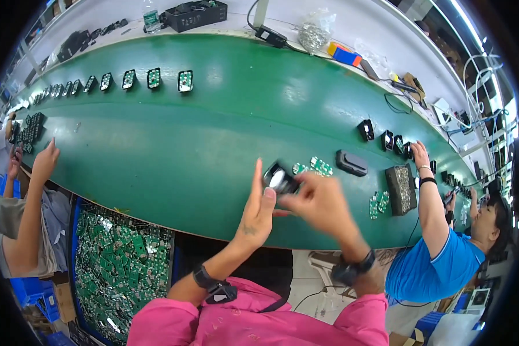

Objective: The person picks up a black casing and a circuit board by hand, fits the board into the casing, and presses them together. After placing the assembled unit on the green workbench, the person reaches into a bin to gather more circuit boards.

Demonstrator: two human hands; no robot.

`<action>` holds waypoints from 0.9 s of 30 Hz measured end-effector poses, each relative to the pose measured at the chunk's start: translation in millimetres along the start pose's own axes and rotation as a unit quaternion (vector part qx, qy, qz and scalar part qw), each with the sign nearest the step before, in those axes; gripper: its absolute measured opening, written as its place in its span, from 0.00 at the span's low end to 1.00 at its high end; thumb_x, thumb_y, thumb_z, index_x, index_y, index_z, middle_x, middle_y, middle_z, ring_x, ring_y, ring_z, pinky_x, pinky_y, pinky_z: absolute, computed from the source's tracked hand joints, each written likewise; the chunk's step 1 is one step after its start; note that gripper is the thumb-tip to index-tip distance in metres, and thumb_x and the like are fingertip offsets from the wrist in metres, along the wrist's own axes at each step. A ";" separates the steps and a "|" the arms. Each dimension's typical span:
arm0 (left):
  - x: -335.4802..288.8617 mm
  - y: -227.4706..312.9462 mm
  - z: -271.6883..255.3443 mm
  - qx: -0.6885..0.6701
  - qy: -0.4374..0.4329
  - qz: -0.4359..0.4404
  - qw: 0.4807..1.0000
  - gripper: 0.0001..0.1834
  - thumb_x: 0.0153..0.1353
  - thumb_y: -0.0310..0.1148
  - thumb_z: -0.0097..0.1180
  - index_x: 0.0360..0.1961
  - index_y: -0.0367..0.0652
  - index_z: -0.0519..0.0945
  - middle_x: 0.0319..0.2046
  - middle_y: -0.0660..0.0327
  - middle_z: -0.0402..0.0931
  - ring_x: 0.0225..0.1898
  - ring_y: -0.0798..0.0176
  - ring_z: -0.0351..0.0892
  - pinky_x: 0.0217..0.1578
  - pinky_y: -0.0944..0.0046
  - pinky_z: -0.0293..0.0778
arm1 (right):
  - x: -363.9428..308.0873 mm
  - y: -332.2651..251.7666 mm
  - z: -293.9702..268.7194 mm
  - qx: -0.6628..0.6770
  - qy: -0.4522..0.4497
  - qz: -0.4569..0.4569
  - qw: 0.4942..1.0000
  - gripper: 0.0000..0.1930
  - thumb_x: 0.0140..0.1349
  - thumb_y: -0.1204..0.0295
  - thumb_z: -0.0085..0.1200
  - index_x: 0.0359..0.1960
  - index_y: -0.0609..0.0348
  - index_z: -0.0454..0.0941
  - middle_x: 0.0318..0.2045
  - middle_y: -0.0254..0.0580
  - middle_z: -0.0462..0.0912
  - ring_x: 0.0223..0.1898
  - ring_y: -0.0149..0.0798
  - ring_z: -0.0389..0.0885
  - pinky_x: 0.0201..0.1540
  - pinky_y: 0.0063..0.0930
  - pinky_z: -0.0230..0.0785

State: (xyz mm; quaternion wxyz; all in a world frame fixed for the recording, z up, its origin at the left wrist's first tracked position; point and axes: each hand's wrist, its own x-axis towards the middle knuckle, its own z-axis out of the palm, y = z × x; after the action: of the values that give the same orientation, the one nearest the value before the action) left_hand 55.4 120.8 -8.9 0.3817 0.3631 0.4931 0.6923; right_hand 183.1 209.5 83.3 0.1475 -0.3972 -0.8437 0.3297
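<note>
In front of me, above the green bench, I hold a small black plastic housing (279, 178) with a bright shiny face. My left hand (256, 213) steadies its near left side, thumb against it and the forefinger pointing up. At its right end my right hand (320, 202) pinches it, slightly smeared by motion. Just beyond my right hand lie small green circuit boards (321, 166), partly covered by it. A dark closed case (352, 162) rests to their right.
A row of black housings with green boards (185, 81) runs along the far left. On the right stand a dark rough block (401, 190), more boards (379, 203) and black housings (365, 130), near a co-worker's arm (432, 202). A bin of circuit boards (121, 259) sits below the bench edge.
</note>
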 end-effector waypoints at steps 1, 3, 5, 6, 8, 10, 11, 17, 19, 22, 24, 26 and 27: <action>-6.4 -8.2 4.0 0.021 0.014 0.049 0.998 0.35 0.75 0.53 0.39 0.73 0.42 0.51 0.56 0.49 0.71 0.48 0.64 0.78 0.44 0.67 0.79 | -18.0 -7.1 10.0 -0.018 -0.032 -0.011 0.999 0.22 0.51 0.64 0.72 0.40 0.70 0.82 0.19 0.41 0.81 0.21 0.27 0.78 0.25 0.25 0.69; -23.4 13.2 -0.9 -0.022 0.000 -0.044 0.999 0.34 0.75 0.54 0.38 0.72 0.43 0.54 0.51 0.54 0.74 0.43 0.66 0.79 0.39 0.69 0.79 | -42.3 -4.1 16.8 0.049 -0.078 -0.039 0.995 0.20 0.52 0.65 0.71 0.40 0.70 0.82 0.18 0.41 0.81 0.20 0.28 0.77 0.25 0.26 0.70; -36.1 13.3 -10.1 -0.034 0.004 -0.101 0.994 0.30 0.75 0.53 0.38 0.68 0.44 0.58 0.50 0.53 0.75 0.36 0.66 0.80 0.29 0.71 0.77 | -50.8 22.7 13.7 0.053 0.028 0.014 0.998 0.19 0.54 0.67 0.70 0.43 0.66 0.81 0.18 0.41 0.80 0.19 0.27 0.75 0.24 0.25 0.68; -41.6 12.4 -14.6 -0.033 0.003 -0.101 0.994 0.30 0.75 0.53 0.38 0.68 0.44 0.58 0.50 0.53 0.75 0.36 0.66 0.80 0.29 0.71 0.77 | -48.1 39.0 12.5 0.003 0.147 0.045 0.988 0.17 0.55 0.67 0.69 0.39 0.67 0.81 0.18 0.43 0.80 0.18 0.30 0.75 0.23 0.27 0.67; -53.6 11.2 -24.4 -0.130 -0.004 -0.135 0.982 0.27 0.76 0.52 0.38 0.64 0.45 0.61 0.49 0.52 0.75 0.29 0.66 0.80 0.21 0.72 0.73 | -37.2 66.8 7.8 -0.138 0.210 0.102 0.962 0.15 0.59 0.65 0.65 0.30 0.67 0.77 0.18 0.49 0.80 0.18 0.39 0.78 0.23 0.32 0.68; -58.6 17.0 -26.1 -0.148 -0.013 -0.142 0.979 0.26 0.76 0.51 0.37 0.64 0.44 0.62 0.49 0.51 0.75 0.28 0.66 0.79 0.21 0.72 0.72 | -37.0 90.9 18.0 -0.165 0.205 0.108 0.959 0.15 0.60 0.65 0.64 0.30 0.67 0.77 0.17 0.49 0.79 0.18 0.39 0.78 0.24 0.34 0.68; -60.7 20.8 -27.4 -0.166 -0.020 -0.150 0.975 0.25 0.76 0.51 0.37 0.63 0.44 0.62 0.48 0.51 0.76 0.26 0.66 0.79 0.20 0.72 0.72 | -36.1 100.1 22.8 -0.191 0.197 0.113 0.955 0.16 0.61 0.64 0.64 0.30 0.67 0.77 0.17 0.48 0.79 0.18 0.39 0.78 0.24 0.36 0.68; -70.8 35.3 -37.7 -0.186 -0.027 -0.184 0.965 0.24 0.77 0.51 0.36 0.63 0.46 0.64 0.43 0.53 0.78 0.27 0.68 0.76 0.21 0.73 0.66 | -56.3 100.5 21.4 0.179 0.221 0.142 0.948 0.08 0.63 0.74 0.61 0.33 0.64 0.74 0.22 0.39 0.80 0.20 0.28 0.78 0.21 0.24 0.68; -72.1 38.9 -40.0 -0.212 -0.050 -0.208 0.954 0.25 0.77 0.51 0.36 0.63 0.46 0.64 0.43 0.54 0.78 0.27 0.68 0.76 0.21 0.72 0.67 | -70.1 85.5 20.1 0.362 0.251 0.122 0.890 0.07 0.65 0.73 0.60 0.35 0.61 0.75 0.25 0.37 0.81 0.19 0.24 0.75 0.18 0.16 0.63; -73.4 45.1 -38.8 -0.231 -0.069 -0.226 0.944 0.25 0.76 0.52 0.36 0.63 0.46 0.64 0.43 0.54 0.78 0.27 0.68 0.76 0.22 0.72 0.67 | -101.1 62.6 24.1 0.519 0.154 0.118 0.832 0.05 0.66 0.76 0.57 0.39 0.65 0.76 0.24 0.39 0.81 0.15 0.21 0.71 0.15 0.14 0.58; -74.4 47.7 -37.1 -0.235 -0.086 -0.238 0.938 0.25 0.76 0.52 0.37 0.63 0.46 0.64 0.42 0.55 0.78 0.27 0.68 0.76 0.22 0.72 0.67 | -111.1 44.4 36.6 0.601 0.075 0.109 0.788 0.07 0.66 0.76 0.55 0.41 0.69 0.77 0.21 0.40 0.80 0.09 0.20 0.64 0.12 0.14 0.53; -75.5 48.9 -36.8 -0.221 -0.099 -0.242 0.940 0.25 0.76 0.53 0.37 0.63 0.47 0.65 0.42 0.56 0.79 0.27 0.68 0.76 0.22 0.72 0.67 | -110.1 22.5 42.5 0.631 0.028 0.108 0.768 0.07 0.64 0.75 0.58 0.38 0.70 0.79 0.19 0.39 0.79 0.10 0.21 0.65 0.12 0.13 0.52; -76.8 50.0 -36.6 -0.220 -0.102 -0.245 0.939 0.25 0.76 0.53 0.37 0.63 0.47 0.65 0.42 0.56 0.79 0.27 0.68 0.76 0.22 0.72 0.67 | -108.5 18.2 43.5 0.652 -0.010 0.097 0.752 0.07 0.63 0.75 0.59 0.37 0.69 0.81 0.19 0.38 0.80 0.12 0.21 0.68 0.12 0.12 0.51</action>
State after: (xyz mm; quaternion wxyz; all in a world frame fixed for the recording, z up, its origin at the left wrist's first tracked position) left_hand 48.8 26.8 20.3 0.6582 0.2071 0.3605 0.6276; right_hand 240.8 115.6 40.3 0.3291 -0.2808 -0.3829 0.8163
